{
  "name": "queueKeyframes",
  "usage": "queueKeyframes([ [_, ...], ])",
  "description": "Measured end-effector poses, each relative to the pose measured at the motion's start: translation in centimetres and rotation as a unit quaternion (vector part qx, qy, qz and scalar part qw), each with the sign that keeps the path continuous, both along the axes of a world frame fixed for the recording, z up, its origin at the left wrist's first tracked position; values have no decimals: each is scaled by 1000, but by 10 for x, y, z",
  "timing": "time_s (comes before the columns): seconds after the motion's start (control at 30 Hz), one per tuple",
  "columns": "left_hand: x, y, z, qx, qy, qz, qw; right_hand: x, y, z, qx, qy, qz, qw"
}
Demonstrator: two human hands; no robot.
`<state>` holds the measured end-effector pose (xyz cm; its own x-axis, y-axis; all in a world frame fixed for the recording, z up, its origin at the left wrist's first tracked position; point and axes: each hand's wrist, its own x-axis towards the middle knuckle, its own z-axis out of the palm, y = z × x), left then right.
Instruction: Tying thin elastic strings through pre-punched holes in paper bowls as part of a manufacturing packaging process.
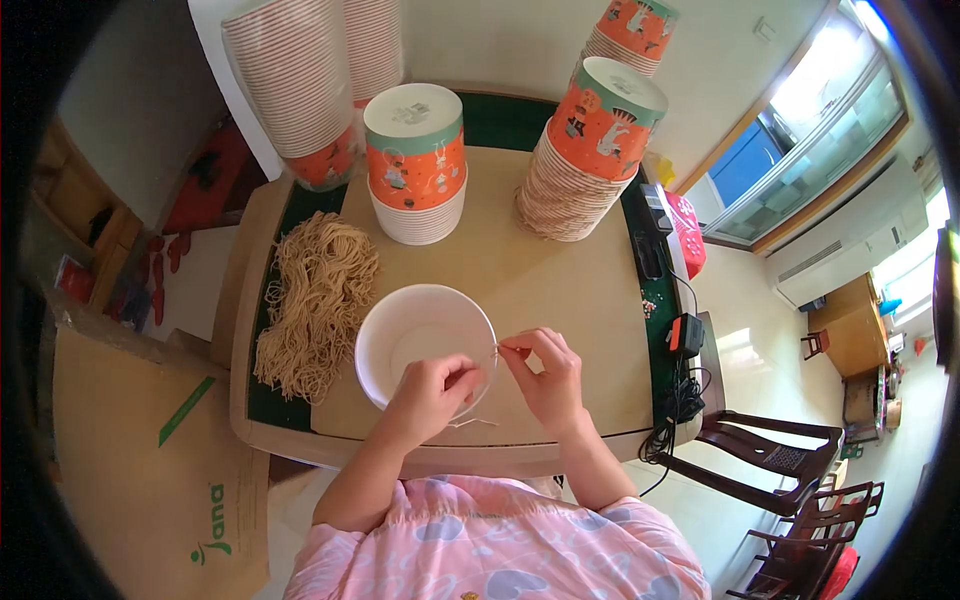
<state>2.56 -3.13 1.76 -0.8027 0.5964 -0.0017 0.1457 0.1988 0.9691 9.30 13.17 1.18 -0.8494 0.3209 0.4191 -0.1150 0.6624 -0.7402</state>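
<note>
A white paper tub [398, 325] stands with its open top up near the table's front edge. At its right rim, my right hand [550, 378] is closed in a pinch on a thin pale string [472, 422]. My left hand [428, 400] reaches over the near rim, its fingers curled together; what they hold, if anything, is hidden. A loose end of the string lies on the table between my hands. To the left of the tub is a tangled heap of beige strings [318, 300].
Behind stand stacks of upside-down orange and green tubs [415, 165], another tilted stack [590, 150] and tall white stacks [290, 80]. Black cables [683, 405] run along the table's right edge. A cardboard box [150, 440] is at left, dark chairs [770, 455] at right.
</note>
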Motion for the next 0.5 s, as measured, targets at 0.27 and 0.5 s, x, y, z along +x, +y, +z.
queueKeyframes([
  [0.27, 24, 1, 30, 67, -56, -129, 988, -3, 3, -21, 29, 27, 14, 999],
  [0.5, 30, -11, 52, 75, -61, -109, 989, -21, 34, -10, -79, -66, 53, 993],
])
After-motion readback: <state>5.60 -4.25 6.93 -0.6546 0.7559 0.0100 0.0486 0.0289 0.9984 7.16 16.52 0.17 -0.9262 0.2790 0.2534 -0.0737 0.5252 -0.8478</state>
